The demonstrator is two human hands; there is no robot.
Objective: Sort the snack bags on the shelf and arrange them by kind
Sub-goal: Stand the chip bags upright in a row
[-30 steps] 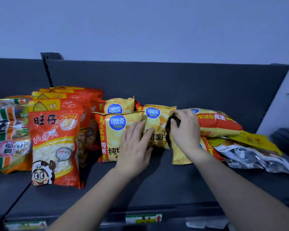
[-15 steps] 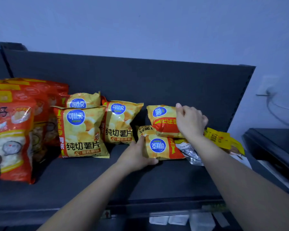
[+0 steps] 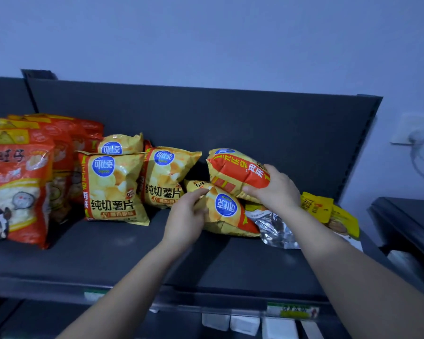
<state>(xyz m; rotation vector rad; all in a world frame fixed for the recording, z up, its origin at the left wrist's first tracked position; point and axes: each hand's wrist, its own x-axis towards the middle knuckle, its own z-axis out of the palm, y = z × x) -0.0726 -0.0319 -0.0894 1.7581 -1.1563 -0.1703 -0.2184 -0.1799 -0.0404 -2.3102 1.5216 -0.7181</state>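
Dark shelf (image 3: pixel 108 255), crinkly, perhaps foil, chip bags (image 3: pixel 235 172)

Far left on the shelf (image 3: pixel 113 255): tall snack bags (image 3: pixel 20 189) standing one behind another. Just right of them: two upright chip bags (image 3: pixel 113 189) side by side, with a rear chip bag (image 3: pixel 121 145) behind the left one. Further right: a lying chip bag (image 3: pixel 227 211), with a raised chip bag (image 3: pixel 235 171) above it. Right again: a foil pouch (image 3: pixel 275 228), then flat packs (image 3: pixel 328 211) at the end.

The upright yellow foil crisp bag (image 3: pixel 113 189) bore a blue round "可比克" logo and "纯切薯片", as did the second yellow crisp bag (image 3: pixel 168 177) beside it. The lying yellow crisp bag (image 3: pixel 227 209) showed "可比克" upside down. The tall red puff-snack bag (image 3: pixel 17 187) carried a blurred "旺仔".
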